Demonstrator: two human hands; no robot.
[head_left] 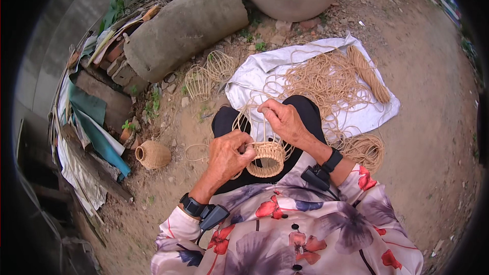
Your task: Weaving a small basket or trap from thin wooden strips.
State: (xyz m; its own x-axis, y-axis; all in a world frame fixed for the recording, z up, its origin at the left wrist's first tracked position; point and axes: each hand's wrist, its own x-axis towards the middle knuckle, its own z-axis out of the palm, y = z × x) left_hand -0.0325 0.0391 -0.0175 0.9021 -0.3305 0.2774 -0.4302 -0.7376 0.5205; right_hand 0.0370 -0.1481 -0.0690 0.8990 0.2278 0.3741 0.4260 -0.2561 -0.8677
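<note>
A partly woven tan basket (269, 159) rests over my lap, its round braided rim facing me and bare stakes standing out from its far side. My left hand (230, 151) grips the basket's left edge, thumb and fingers pinched against the weave. Just above the basket, my right hand (288, 122) is closed in a pinch on a strand of tan cord (264, 128). Loose loops of the cord hang around both hands and over my dark trousers. What lies under my left fingers is hidden.
A white sheet (249, 79) ahead carries a tangled heap of cord (326, 76) and a bundled hank (368, 74). A coil (362, 150) lies at right. Two wire frames (198, 82) and a small finished woven vase (154, 154) stand left. Beyond lie a concrete cylinder (186, 28) and stacked debris.
</note>
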